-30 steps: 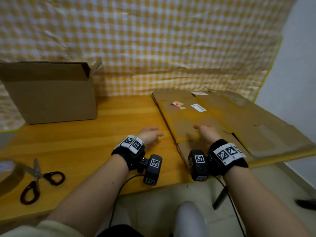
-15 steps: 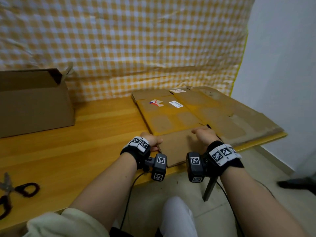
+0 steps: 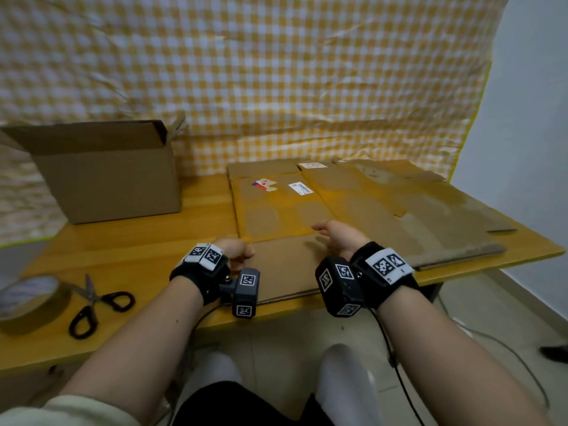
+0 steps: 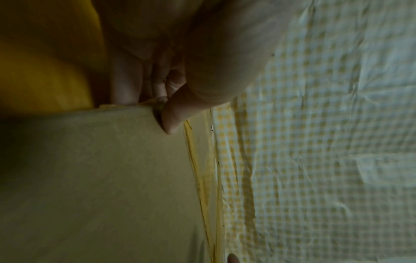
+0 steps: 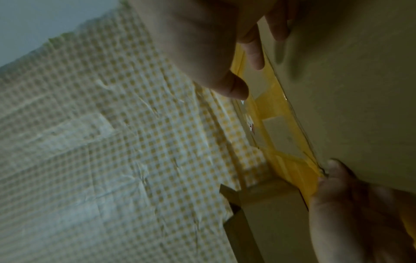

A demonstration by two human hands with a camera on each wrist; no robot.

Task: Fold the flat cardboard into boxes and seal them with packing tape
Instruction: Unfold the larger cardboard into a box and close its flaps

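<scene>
A flat cardboard (image 3: 276,210) with labels and tape lies on the wooden table (image 3: 138,256), its near flap (image 3: 289,272) reaching the front edge. My left hand (image 3: 235,250) holds the flap's left corner. The left wrist view shows thumb and fingers (image 4: 161,105) pinching that edge of the cardboard (image 4: 101,178). My right hand (image 3: 336,236) hovers over or lightly touches the flap's fold line, fingers loose and holding nothing. In the right wrist view the right hand (image 5: 247,71) is blurred beside the cardboard (image 5: 349,89), with the left hand (image 5: 342,204) below it.
An assembled open box (image 3: 104,179) stands at the back left. Scissors (image 3: 92,302) and a packing tape roll (image 3: 30,299) lie at the front left. More flat cardboard (image 3: 430,216) covers the table's right side. Checked cloth (image 3: 276,72) hangs behind.
My left hand left the bare table and took hold of the near flap's left corner. My right hand drew back from the panel to the flap's fold. The head view swung.
</scene>
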